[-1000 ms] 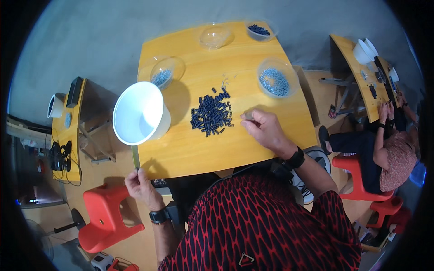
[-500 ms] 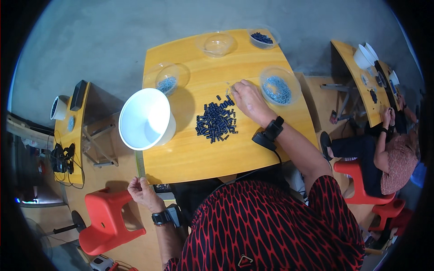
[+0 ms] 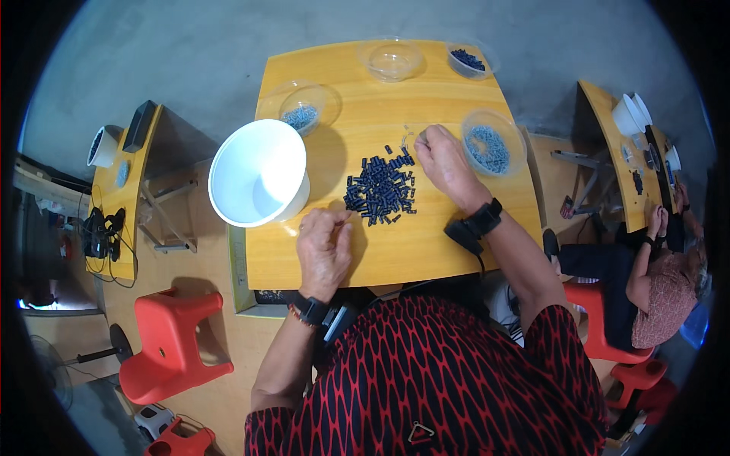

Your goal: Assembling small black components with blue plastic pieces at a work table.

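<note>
My left hand (image 3: 325, 247) is over the near left part of the yellow table (image 3: 411, 262), beside the pile of small black plastic pieces (image 3: 378, 188). Its fingers are curled against the thumb, and anything in them is too small to make out. Beyond the pile's right side, my right hand (image 3: 450, 163) rests with fingertips pinched together beside a few tiny metal pieces (image 3: 407, 135). What it pinches is hidden. Right of that hand stands a clear bowl of small silvery metal parts (image 3: 487, 150). A large white bucket (image 3: 300, 199) leans open-mouthed left of the pile.
Along the far side are a clear bowl (image 3: 389, 62), a bowl of dark pieces (image 3: 467, 61) and another with silvery parts (image 3: 299, 116). A red stool (image 3: 171, 342) stands on the left floor. At right, another person (image 3: 669, 292) sits by a second table (image 3: 604, 144).
My left hand has come up from beside the table's near left corner to over the tabletop near the pile. My right hand stays by the tiny metal pieces. The whole view has shifted slightly.
</note>
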`<state>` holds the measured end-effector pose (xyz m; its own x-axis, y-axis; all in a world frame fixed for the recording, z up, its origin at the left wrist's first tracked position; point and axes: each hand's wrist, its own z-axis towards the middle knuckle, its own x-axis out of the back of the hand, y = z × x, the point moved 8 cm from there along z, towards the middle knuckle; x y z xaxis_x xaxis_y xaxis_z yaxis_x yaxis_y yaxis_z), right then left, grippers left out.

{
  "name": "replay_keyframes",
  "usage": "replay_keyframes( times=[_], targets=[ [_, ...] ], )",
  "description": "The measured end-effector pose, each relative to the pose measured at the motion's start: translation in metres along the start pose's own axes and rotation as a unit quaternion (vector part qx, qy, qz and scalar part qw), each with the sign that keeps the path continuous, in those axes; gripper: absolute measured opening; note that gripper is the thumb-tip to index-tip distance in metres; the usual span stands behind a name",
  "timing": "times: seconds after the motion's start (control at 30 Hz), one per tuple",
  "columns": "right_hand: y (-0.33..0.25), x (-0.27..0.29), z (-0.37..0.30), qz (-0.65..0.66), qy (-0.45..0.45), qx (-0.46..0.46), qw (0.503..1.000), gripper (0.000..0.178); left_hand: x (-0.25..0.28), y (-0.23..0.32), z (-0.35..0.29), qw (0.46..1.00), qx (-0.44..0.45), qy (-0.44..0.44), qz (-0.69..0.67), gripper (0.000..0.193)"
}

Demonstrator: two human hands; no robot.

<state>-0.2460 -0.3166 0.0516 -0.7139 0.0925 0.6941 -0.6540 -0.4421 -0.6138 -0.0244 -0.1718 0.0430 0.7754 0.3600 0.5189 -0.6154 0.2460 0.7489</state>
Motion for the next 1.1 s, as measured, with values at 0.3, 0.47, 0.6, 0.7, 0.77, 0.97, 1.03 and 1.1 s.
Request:
replay_keyframes(
  times=[0.3,0.47,0.6,0.7,0.77,0.97,1.03,1.1],
  targets=[
    [-0.028,0.021,-0.062,0.133,-0.050,-0.027,0.989,0.010,-0.034,0.008,0.006,0.996,-0.034,-0.040,0.069,0.018],
    [-0.024,0.013,-0.086,0.216,-0.078,-0.080,0.970,0.006,-0.037,0.011,0.007,0.991,-0.053,-0.055,0.114,0.017],
    [-0.035,-0.003,-0.097,0.333,-0.145,-0.091,0.927,0.006,-0.025,-0.001,-0.001,0.998,-0.033,-0.042,0.034,0.013],
    [-0.053,-0.008,-0.098,0.377,-0.169,-0.072,0.908,0.009,-0.014,-0.006,-0.013,0.989,0.048,-0.036,-0.137,0.006],
    [-0.063,-0.011,-0.096,0.409,-0.178,-0.078,0.891,0.009,-0.012,-0.008,-0.024,0.931,0.158,-0.033,-0.327,0.005],
    [-0.099,-0.028,-0.090,0.477,-0.189,-0.091,0.853,0.005,-0.007,-0.003,-0.043,0.859,0.234,-0.055,-0.453,0.010],
    [-0.109,-0.033,-0.090,0.486,-0.197,-0.082,0.847,0.005,-0.005,-0.004,-0.049,0.849,0.247,-0.048,-0.465,0.011],
    [-0.119,-0.034,-0.088,0.419,-0.197,-0.022,0.886,0.006,-0.002,-0.005,-0.053,0.858,0.256,-0.052,-0.442,0.011]
  ],
)
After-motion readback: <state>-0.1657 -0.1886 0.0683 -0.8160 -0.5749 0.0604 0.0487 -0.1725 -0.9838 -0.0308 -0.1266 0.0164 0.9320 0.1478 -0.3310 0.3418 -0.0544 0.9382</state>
